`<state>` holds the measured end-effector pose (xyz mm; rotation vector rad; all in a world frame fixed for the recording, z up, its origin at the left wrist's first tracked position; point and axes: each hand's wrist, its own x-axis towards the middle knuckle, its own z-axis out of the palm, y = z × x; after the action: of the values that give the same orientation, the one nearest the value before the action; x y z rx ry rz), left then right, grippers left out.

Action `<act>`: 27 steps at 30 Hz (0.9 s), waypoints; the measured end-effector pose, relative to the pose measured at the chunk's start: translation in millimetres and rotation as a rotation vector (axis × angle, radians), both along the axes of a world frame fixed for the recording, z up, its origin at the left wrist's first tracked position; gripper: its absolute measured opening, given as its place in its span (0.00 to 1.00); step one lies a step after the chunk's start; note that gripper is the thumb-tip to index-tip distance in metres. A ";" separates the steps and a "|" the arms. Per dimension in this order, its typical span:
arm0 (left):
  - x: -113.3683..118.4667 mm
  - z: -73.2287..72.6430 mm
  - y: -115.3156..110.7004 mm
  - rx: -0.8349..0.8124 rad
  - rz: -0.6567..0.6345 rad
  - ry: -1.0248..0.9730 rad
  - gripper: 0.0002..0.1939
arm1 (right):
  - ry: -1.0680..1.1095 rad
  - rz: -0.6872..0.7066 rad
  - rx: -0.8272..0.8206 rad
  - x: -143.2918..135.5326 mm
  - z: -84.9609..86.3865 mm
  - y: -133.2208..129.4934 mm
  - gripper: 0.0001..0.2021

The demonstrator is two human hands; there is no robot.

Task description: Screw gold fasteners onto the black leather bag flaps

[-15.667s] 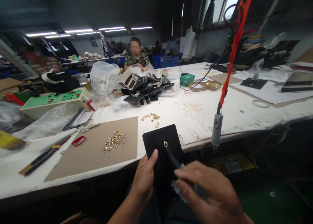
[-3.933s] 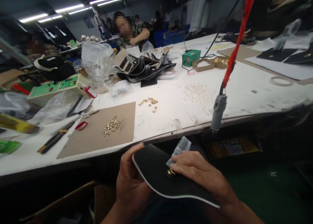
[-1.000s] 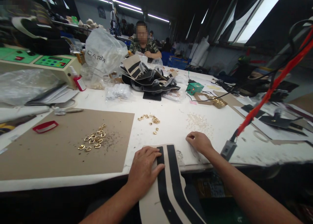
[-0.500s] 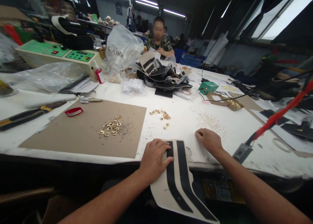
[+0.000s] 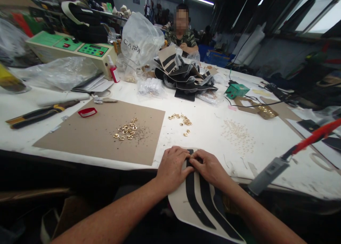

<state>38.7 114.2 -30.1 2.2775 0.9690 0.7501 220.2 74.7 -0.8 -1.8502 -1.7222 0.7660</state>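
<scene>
The left hand (image 5: 173, 168) lies over the far end of a striped panel (image 5: 177, 203), its grip unclenched, thumb and fingers apart; beside it, the right hand's (image 5: 210, 167) grip is pinched closed over a black stripe, contents hidden; beyond both grips, gold rings (image 5: 187, 121) lie on the white table (image 5: 204, 110).

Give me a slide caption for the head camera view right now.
Two bare hands meet on a beige panel with black stripes, beside scattered gold metal rings.

The white table (image 5: 202, 119) bears gold rings (image 5: 126, 129) on cardboard (image 5: 101, 134).
</scene>
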 end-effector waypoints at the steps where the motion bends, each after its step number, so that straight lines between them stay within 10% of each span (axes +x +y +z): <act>1: 0.1 0.3 0.1 -0.001 0.000 0.000 0.18 | -0.004 -0.009 -0.012 0.5 0.6 0.4 0.09; 16: -0.1 4.0 -0.5 0.025 -0.003 0.015 0.19 | 0.104 -0.088 -0.022 1.1 9.3 -1.3 0.10; 27: 0.9 6.5 4.3 0.074 -0.025 0.049 0.16 | 0.035 -1.144 0.375 99.2 -2.2 -130.6 0.41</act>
<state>39.6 118.5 -23.5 2.3783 0.9471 0.7338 319.4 -55.9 -3.0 -2.0711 -0.4893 -0.0046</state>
